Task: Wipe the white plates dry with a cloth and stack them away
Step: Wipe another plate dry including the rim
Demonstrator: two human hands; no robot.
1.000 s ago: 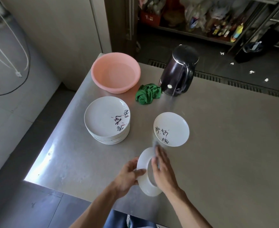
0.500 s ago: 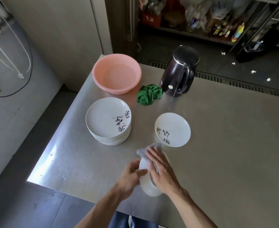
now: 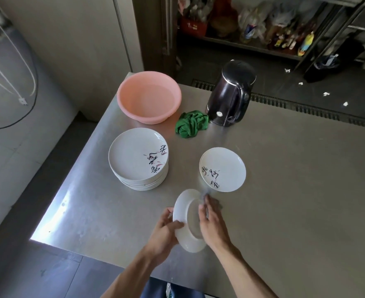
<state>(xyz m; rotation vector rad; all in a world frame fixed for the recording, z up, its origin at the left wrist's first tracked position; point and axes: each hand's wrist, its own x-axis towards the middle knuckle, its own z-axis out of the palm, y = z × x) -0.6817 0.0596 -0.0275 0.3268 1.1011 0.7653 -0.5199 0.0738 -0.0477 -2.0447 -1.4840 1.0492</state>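
Cloth (image 3: 206, 195) lower now, blurred under flat right hand (image 3: 213, 225); left hand (image 3: 164, 234) around plate (image 3: 183, 209) rim.

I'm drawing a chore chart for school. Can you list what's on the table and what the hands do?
Left hand: grips tilted plate by its rim
Right hand: flat fingers press grey cloth, mostly hidden, on that plate
Stack of plates: on table, left
Single plate: right of stack, face up
Behind: pink basin, green rag, dark kettle
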